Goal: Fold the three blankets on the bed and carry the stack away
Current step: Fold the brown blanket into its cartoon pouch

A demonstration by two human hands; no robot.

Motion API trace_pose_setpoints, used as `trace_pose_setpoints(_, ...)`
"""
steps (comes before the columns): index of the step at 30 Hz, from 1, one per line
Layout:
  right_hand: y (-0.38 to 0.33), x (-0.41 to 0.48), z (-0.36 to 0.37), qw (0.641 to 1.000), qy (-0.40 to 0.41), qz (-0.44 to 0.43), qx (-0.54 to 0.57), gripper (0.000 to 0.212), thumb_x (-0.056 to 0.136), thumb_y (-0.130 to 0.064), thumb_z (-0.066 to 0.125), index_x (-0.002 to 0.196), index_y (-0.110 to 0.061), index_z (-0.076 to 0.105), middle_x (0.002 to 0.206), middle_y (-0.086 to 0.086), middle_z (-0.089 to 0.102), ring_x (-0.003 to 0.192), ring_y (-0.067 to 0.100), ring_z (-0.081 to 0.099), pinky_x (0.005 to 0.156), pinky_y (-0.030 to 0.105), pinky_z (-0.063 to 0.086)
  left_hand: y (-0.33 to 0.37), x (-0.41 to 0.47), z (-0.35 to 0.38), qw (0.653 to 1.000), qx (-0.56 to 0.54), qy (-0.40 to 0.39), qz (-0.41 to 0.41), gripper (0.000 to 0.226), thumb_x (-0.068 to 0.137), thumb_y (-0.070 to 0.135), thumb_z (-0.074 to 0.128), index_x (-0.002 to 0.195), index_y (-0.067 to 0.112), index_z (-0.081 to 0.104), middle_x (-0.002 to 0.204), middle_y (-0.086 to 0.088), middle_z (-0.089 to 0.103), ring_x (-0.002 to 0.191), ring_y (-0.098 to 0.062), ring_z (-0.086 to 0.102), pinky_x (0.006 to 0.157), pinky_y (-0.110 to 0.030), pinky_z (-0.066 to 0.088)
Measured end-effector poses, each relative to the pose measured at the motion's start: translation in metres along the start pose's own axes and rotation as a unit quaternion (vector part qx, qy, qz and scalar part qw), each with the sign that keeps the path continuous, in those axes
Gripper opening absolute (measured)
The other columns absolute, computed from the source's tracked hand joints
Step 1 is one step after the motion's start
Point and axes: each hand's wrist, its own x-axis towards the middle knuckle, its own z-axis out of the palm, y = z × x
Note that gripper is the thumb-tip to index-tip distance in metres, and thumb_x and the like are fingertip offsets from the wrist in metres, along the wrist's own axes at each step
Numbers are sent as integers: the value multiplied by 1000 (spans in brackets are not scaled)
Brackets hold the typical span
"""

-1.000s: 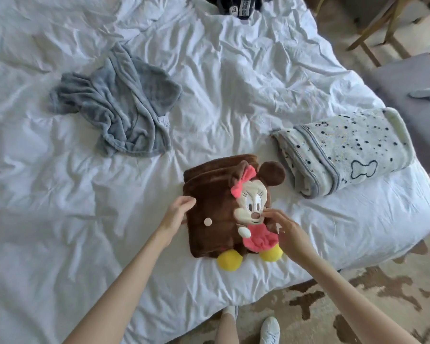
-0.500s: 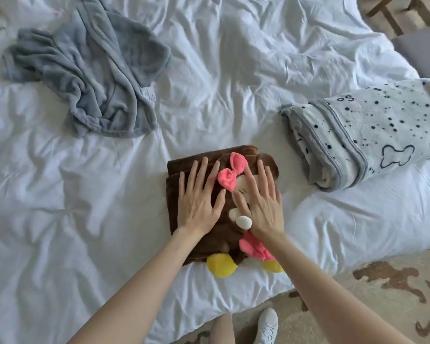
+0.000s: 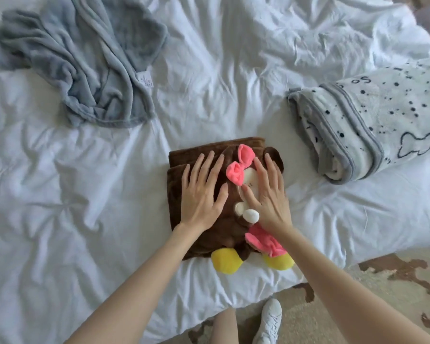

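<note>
Head view: left hand (image 3: 201, 194) and right hand (image 3: 271, 194), both spread flat, press the brown blanket (image 3: 184, 160); push evenly toward 12 o'clock.

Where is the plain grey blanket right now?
Head view: the grey blanket lies crumpled at the upper left of the bed, apart from the folded brown blanket.

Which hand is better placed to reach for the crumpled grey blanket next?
Left, probably. The left hand rests flat on the brown blanket, on the side nearer the grey blanket; the right hand would have to cross over.
</note>
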Motion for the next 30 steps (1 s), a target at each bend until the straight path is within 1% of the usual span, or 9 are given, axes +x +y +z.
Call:
trace_pose_setpoints(3, -4, 1, -27, 979, 0, 126, 158, 93, 75, -62, 68, 148, -34, 18, 151, -7, 29, 136, 10, 36, 101, 30, 39, -9, -4, -27, 990, -110, 19, -91, 63, 94, 42, 47, 152, 34, 24, 159, 8, 27, 148, -8, 18, 120, -43, 15)
trace_pose_setpoints(5, -5, -2, -38, 945, -44, 227, 232, 91, 64, -65, 76, 135, -26, 34, 129, -4, 55, 114, 15, 59, 89, 34, 52, -18, -15, -41, 955, -212, 34, -205, 71, 91, 42, 59, 151, 34, 23, 158, 7, 26, 146, -10, 22, 118, -36, 19)
trace_pose_setpoints(8, 1, -4, -48, 887, -163, 304, 308, 80, 57, -67, 79, 117, -18, 60, 100, 5, 74, 90, 23, 73, 73, 36, 60, -27, -28, -51, 829, -400, -9, -392, 70, 78, 45, 76, 136, 26, 41, 139, 3, 47, 130, -15, 48, 105, -30, 41)
trace_pose_setpoints(10, 3, -4, -53, 842, -228, 328, 363, 75, 61, -62, 80, 116, -13, 65, 100, 11, 75, 90, 28, 73, 74, 34, 58, -27, -31, -53, 746, -476, -68, -462, 58, 70, 55, 78, 115, 26, 56, 118, 6, 65, 114, -18, 62, 88, -26, 51)
trace_pose_setpoints(12, 2, -3, -56, 823, -244, 334, 389, 68, 66, -55, 80, 115, -11, 66, 102, 13, 75, 93, 30, 72, 79, 36, 58, -27, -29, -55, 718, -506, -86, -470, 58, 69, 56, 77, 116, 23, 64, 111, 4, 71, 106, -19, 67, 88, -31, 54)
trace_pose_setpoints(14, -4, -3, -60, 822, -233, 336, 397, 63, 68, -53, 80, 114, -12, 67, 101, 12, 75, 89, 28, 73, 77, 35, 57, -24, -24, -62, 705, -532, -79, -462, 59, 74, 52, 77, 124, 22, 63, 114, 1, 72, 104, -20, 69, 94, -39, 54)
trace_pose_setpoints(21, -30, 14, -133, 837, -143, 255, 462, 53, 63, -56, 81, 102, -22, 71, 94, 6, 74, 75, 20, 72, 63, 28, 56, 16, 27, -114, 708, -588, -47, -389, 65, 72, 53, 78, 124, 18, 60, 115, -3, 72, 103, -22, 70, 86, -41, 57)
trace_pose_setpoints(26, -20, 44, -228, 862, -100, 166, 468, 27, 83, -48, 70, 103, -30, 71, 98, 6, 73, 84, 21, 71, 72, 31, 57, 91, 90, -132, 731, -583, -36, -354, 79, 67, 63, 76, 127, 27, 40, 116, 10, 64, 90, -3, 70, 64, -18, 56)
trace_pose_setpoints(30, 19, 66, -304, 883, -72, 171, 431, 40, 81, -55, 68, 112, -29, 67, 100, 4, 74, 83, 17, 71, 73, 29, 55, 165, 135, -118, 733, -589, -56, -336, 76, 73, 61, 73, 128, 25, 35, 119, 8, 61, 100, -8, 65, 69, -21, 53)
